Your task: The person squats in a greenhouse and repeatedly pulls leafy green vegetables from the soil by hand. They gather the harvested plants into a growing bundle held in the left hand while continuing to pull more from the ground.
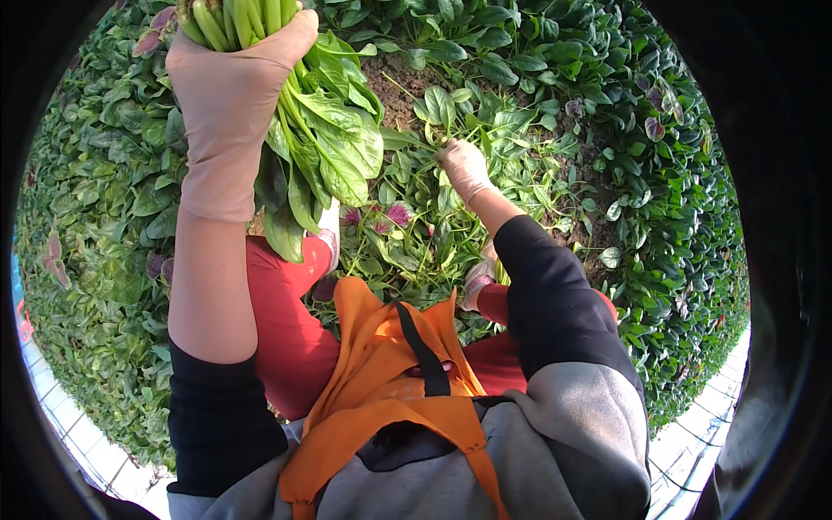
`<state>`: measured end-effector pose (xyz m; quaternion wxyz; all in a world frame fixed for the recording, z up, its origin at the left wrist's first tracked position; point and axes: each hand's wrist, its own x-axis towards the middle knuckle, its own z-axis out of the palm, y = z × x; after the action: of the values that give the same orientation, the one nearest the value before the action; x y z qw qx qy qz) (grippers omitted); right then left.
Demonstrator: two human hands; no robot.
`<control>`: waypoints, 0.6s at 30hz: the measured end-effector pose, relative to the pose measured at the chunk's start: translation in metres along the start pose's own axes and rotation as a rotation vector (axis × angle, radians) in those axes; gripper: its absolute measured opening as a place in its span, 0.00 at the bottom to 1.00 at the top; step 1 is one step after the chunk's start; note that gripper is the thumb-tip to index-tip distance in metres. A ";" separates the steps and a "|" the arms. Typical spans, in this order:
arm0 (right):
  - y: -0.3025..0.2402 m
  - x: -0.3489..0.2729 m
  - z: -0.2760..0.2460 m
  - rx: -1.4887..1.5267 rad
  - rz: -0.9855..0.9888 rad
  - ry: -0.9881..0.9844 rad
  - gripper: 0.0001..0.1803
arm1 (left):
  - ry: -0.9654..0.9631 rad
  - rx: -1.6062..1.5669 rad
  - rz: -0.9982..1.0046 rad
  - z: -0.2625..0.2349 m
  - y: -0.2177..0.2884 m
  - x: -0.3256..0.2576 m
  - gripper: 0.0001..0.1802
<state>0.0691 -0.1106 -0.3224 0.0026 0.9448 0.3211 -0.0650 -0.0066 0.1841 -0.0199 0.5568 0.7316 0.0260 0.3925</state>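
Observation:
A thick bunch of spinach (325, 143) is gripped in my left hand (234, 104), which wears a pale glove and is raised at the upper left. Its cut stem ends point up, and the leaves hang down to the right of the wrist. Lower and nearer the middle, my right hand (464, 165), also in a pale glove, is closed at the stems of a spinach plant (438, 108) low among the leaves. The fingertips are partly hidden, so anything else between them does not show.
Dense spinach rows (104, 199) stand on the left and more greens (667, 234) on the right. Loose leaves lie around bare soil (403, 91) between them. Purple-red leaves (399, 214) grow near my shoes (479, 282). An orange apron (373, 347) hangs between my knees.

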 end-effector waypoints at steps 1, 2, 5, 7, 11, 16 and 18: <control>0.011 0.005 -0.025 0.111 0.050 0.121 0.10 | -0.006 -0.007 -0.007 0.003 0.002 -0.001 0.17; 0.024 0.010 -0.057 0.218 0.137 0.168 0.12 | -0.014 -0.015 -0.014 0.007 0.005 -0.003 0.17; 0.060 0.013 -0.169 0.793 0.317 0.211 0.12 | -0.141 -0.032 -0.052 0.017 0.018 -0.016 0.18; 0.072 -0.005 -0.235 1.189 0.259 0.294 0.12 | -0.218 -0.108 -0.087 0.027 0.029 -0.029 0.19; 0.062 -0.065 -0.306 1.274 0.154 0.462 0.12 | -0.490 -0.297 -0.442 0.049 0.050 -0.062 0.28; 0.035 -0.119 -0.315 1.524 0.227 0.586 0.13 | -0.781 -0.500 -0.666 0.073 0.064 -0.094 0.36; 0.033 -0.125 -0.316 1.574 0.058 0.596 0.13 | -0.886 -0.554 -0.711 0.080 0.065 -0.098 0.40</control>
<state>0.0286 -0.1977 0.0055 -0.7401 0.6565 0.1451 -0.0177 -0.0524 0.0491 -0.0249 0.7797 0.6002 -0.0683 -0.1646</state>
